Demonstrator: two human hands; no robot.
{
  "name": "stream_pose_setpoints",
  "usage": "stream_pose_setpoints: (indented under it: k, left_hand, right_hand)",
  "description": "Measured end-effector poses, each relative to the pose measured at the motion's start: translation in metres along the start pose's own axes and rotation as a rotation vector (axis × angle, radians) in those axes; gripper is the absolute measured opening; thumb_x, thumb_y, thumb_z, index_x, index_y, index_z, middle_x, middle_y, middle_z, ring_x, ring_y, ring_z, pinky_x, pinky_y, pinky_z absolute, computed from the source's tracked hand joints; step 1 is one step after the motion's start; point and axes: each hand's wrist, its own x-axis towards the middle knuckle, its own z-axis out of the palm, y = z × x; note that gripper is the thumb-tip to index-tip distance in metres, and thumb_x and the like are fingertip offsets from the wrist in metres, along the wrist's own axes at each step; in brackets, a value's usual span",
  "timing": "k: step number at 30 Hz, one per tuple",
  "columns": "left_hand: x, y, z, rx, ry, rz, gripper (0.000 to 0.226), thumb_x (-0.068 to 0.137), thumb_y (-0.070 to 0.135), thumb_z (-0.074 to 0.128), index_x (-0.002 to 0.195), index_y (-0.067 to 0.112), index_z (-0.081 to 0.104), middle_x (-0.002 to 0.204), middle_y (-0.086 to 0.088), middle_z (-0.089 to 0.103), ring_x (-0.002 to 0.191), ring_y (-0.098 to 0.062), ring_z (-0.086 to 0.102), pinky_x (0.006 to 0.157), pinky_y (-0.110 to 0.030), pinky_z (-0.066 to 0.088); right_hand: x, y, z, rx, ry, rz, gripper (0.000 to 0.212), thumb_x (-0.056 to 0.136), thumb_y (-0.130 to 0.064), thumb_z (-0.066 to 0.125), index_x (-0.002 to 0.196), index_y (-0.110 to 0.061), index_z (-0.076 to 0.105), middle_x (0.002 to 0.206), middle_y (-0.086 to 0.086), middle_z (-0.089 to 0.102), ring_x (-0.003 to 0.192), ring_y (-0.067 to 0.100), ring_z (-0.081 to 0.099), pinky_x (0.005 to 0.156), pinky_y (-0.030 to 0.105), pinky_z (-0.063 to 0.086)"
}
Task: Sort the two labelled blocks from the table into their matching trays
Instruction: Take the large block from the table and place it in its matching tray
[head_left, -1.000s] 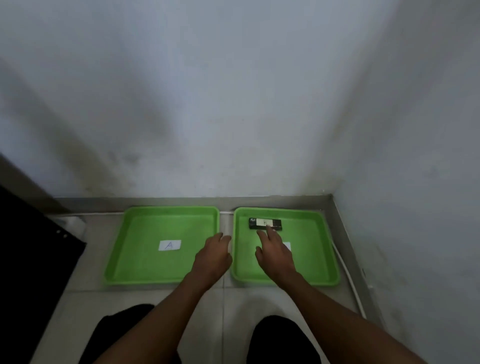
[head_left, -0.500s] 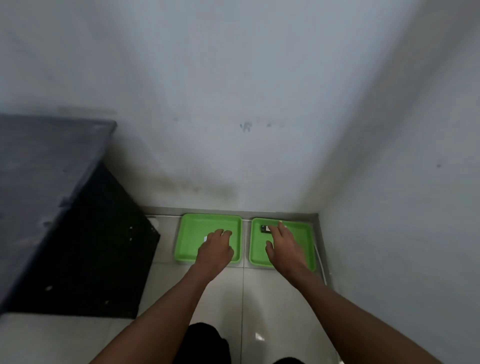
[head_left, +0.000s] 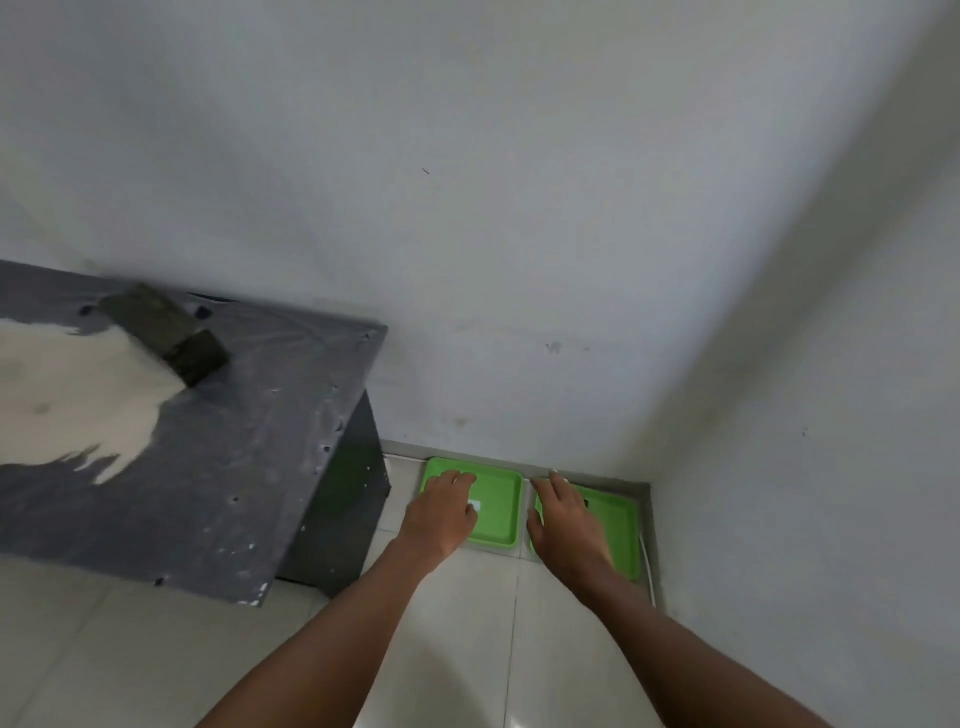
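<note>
Two green trays lie side by side on the floor in the corner. The left tray (head_left: 498, 486) carries a white paper label (head_left: 475, 505), partly hidden by my left hand (head_left: 442, 514), which hovers over it with fingers apart and nothing in it. My right hand (head_left: 565, 519) is spread above the right tray (head_left: 618, 530) and also holds nothing. A sliver of the black block (head_left: 585, 503) shows in that tray beside my right hand; the rest is hidden. A dark block (head_left: 165, 328) lies on the grey table (head_left: 249, 457) at the left.
White walls (head_left: 519, 260) meet in a corner right behind the trays. The grey table has a pale worn patch (head_left: 72, 395) and its near corner overhangs the tiled floor (head_left: 467, 649). A white cable (head_left: 647, 566) runs along the right wall's base.
The view has risen and pulled back from the trays, bringing the table top and the dark block on it into sight. Both hands have lifted away from the trays, empty.
</note>
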Motion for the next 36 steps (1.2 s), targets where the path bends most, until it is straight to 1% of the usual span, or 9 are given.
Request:
stream_pose_setpoints:
  k: [4, 7, 9, 13, 16, 21, 25, 31, 36]
  left_hand:
    - [-0.023, -0.053, -0.045, -0.008, 0.048, 0.026, 0.047, 0.094, 0.015, 0.052, 0.14, 0.017, 0.046, 0.142, -0.005, 0.051, 0.129, -0.024, 0.049, 0.106, -0.043, 0.047]
    - [-0.041, -0.113, -0.078, 0.011, 0.069, 0.043, 0.046, 0.092, 0.014, 0.051, 0.138, 0.017, 0.047, 0.139, -0.006, 0.052, 0.128, -0.025, 0.049, 0.106, -0.041, 0.046]
    - [-0.051, -0.158, -0.099, 0.022, 0.069, 0.043, 0.046, 0.091, 0.014, 0.049, 0.137, 0.018, 0.048, 0.139, -0.006, 0.052, 0.129, -0.026, 0.048, 0.106, -0.04, 0.045]
    - [-0.062, -0.244, -0.138, 0.037, 0.075, -0.017, 0.043, 0.092, 0.018, 0.049, 0.134, 0.019, 0.05, 0.138, -0.007, 0.054, 0.126, -0.028, 0.052, 0.102, -0.039, 0.047]
    - [-0.056, -0.3, -0.165, 0.044, 0.088, -0.07, 0.041, 0.094, 0.02, 0.049, 0.135, 0.019, 0.049, 0.138, -0.007, 0.054, 0.124, -0.029, 0.053, 0.1, -0.04, 0.047]
    - [-0.027, -0.368, -0.204, 0.046, 0.099, -0.105, 0.043, 0.096, 0.02, 0.049, 0.139, 0.02, 0.047, 0.142, -0.007, 0.052, 0.125, -0.03, 0.054, 0.098, -0.042, 0.049]
    - [0.009, -0.412, -0.236, 0.046, 0.13, -0.149, 0.045, 0.096, 0.02, 0.049, 0.141, 0.022, 0.045, 0.145, -0.005, 0.048, 0.127, -0.029, 0.052, 0.097, -0.043, 0.05]
    - [0.064, -0.476, -0.284, 0.042, 0.148, -0.214, 0.042, 0.096, 0.025, 0.052, 0.137, 0.019, 0.047, 0.139, -0.006, 0.053, 0.124, -0.029, 0.053, 0.098, -0.042, 0.052]
    - [0.112, -0.518, -0.313, 0.053, 0.115, -0.241, 0.045, 0.095, 0.023, 0.052, 0.139, 0.018, 0.045, 0.139, -0.008, 0.052, 0.124, -0.029, 0.053, 0.095, -0.043, 0.053]
  right_hand:
    - [-0.001, -0.056, 0.009, -0.033, 0.009, -0.002, 0.05, 0.099, -0.029, 0.046, 0.147, -0.018, 0.034, 0.159, 0.012, 0.03, 0.146, 0.025, 0.03, 0.113, 0.037, 0.037]
    - [0.011, -0.113, 0.019, -0.041, 0.031, -0.014, 0.051, 0.099, -0.028, 0.047, 0.147, -0.017, 0.036, 0.157, 0.013, 0.034, 0.143, 0.027, 0.036, 0.11, 0.039, 0.041]
    - [0.021, -0.157, 0.029, -0.04, 0.039, -0.017, 0.05, 0.1, -0.028, 0.047, 0.147, -0.017, 0.036, 0.156, 0.012, 0.036, 0.142, 0.026, 0.037, 0.108, 0.039, 0.043]
    - [0.043, -0.244, 0.049, -0.008, 0.033, -0.053, 0.048, 0.099, -0.027, 0.048, 0.145, -0.017, 0.038, 0.151, 0.009, 0.043, 0.136, 0.026, 0.043, 0.103, 0.039, 0.046]
    - [0.063, -0.308, 0.065, 0.034, 0.023, -0.121, 0.047, 0.097, -0.025, 0.05, 0.142, -0.016, 0.042, 0.146, 0.008, 0.048, 0.131, 0.029, 0.048, 0.1, 0.04, 0.047]
    - [0.108, -0.392, 0.087, 0.087, 0.0, -0.184, 0.046, 0.096, -0.024, 0.05, 0.141, -0.016, 0.044, 0.141, 0.009, 0.053, 0.125, 0.03, 0.053, 0.097, 0.041, 0.048]
    - [0.158, -0.445, 0.104, 0.14, -0.03, -0.208, 0.046, 0.097, -0.025, 0.048, 0.141, -0.016, 0.043, 0.143, 0.009, 0.052, 0.126, 0.029, 0.053, 0.1, 0.04, 0.046]
    - [0.239, -0.503, 0.121, 0.2, -0.122, -0.202, 0.046, 0.098, -0.028, 0.046, 0.143, -0.016, 0.041, 0.145, 0.009, 0.049, 0.126, 0.029, 0.053, 0.102, 0.045, 0.048]
    - [0.298, -0.538, 0.134, 0.241, -0.142, -0.17, 0.044, 0.096, -0.027, 0.047, 0.139, -0.021, 0.041, 0.138, 0.009, 0.054, 0.119, 0.029, 0.057, 0.095, 0.046, 0.052]
